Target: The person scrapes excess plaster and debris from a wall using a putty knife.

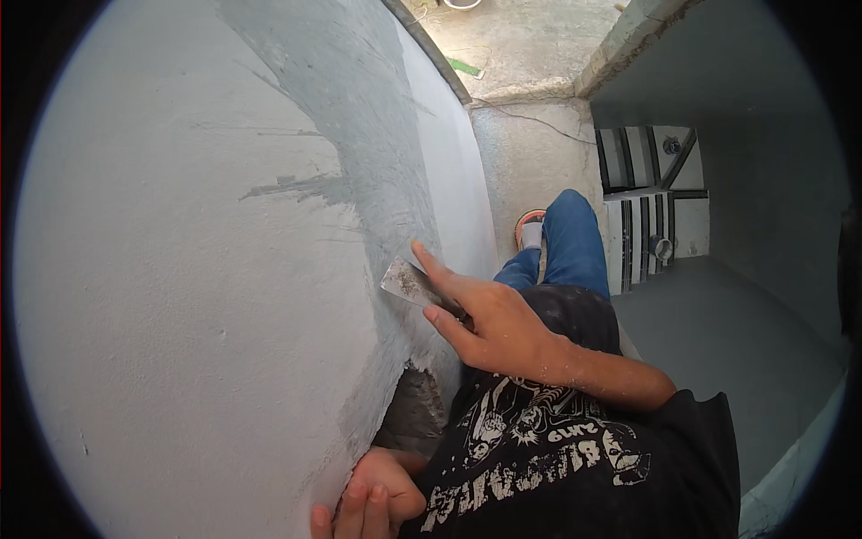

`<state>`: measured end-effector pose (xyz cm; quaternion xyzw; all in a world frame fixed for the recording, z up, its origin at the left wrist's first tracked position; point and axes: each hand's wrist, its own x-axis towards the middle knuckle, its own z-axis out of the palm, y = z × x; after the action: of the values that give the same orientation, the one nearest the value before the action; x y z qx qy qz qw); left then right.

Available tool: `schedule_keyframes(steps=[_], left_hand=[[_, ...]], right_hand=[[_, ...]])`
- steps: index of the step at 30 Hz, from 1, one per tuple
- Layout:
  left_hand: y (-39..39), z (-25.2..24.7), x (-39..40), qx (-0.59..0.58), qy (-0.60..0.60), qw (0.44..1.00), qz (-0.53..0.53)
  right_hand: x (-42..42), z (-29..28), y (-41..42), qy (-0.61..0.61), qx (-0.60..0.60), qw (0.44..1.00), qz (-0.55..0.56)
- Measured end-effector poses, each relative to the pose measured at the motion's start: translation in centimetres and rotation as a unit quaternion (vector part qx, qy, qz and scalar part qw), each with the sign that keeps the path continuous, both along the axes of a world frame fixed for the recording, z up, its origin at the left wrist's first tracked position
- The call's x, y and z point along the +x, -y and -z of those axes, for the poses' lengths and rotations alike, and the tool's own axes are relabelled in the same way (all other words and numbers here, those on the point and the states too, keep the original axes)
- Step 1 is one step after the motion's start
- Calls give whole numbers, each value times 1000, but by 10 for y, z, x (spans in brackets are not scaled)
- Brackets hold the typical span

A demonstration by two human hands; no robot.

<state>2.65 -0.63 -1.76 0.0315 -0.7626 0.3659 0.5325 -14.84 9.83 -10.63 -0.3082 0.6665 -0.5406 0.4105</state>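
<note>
My right hand (505,330) holds a putty knife, its flat metal blade (406,279) smudged with brownish residue. The index finger lies stretched along one side of the blade and the thumb along the other. Behind the blade is a rough grey band (384,155) on the pale painted wall (202,283); I cannot tell if it touches. Below the knife, a broken hollow (414,404) opens in the wall. At the bottom edge of the view, my left hand (380,488) is bent at the wall's edge beside this hollow. Its fingers are partly cut off, and nothing shows in it.
A concrete floor (532,148) runs beside the wall, crossed by a thin cord (539,121). Beyond a raised threshold (525,91) lies a green object (466,68). To the right are a dark grey wall (761,162) and a black-and-white striped structure (636,229).
</note>
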Motion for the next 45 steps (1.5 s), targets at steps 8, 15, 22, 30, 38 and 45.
schedule_keyframes(steps=[8, 15, 22, 30, 38, 45], left_hand=[[3, -1, -5, -2, -12, 1000, 25], [6, -2, -5, -4, -21, 999, 36], [8, -3, -7, -7, -26, 999, 45], [8, -3, -9, -6, -30, 998, 55], [6, -4, -8, -5, -33, 997, 64], [6, -6, -13, -12, -35, 996, 76]], right_hand=[[-12, 25, 18, -182, -28, 980, 72], [6, 17, 14, -66, -18, 997, -41], [-8, 13, 14, 73, -46, 995, -45], [-24, 23, 29, 80, -64, 994, -33], [-46, 19, 30, 143, -46, 982, -111], [-47, 16, 26, 13, -18, 993, -114]])
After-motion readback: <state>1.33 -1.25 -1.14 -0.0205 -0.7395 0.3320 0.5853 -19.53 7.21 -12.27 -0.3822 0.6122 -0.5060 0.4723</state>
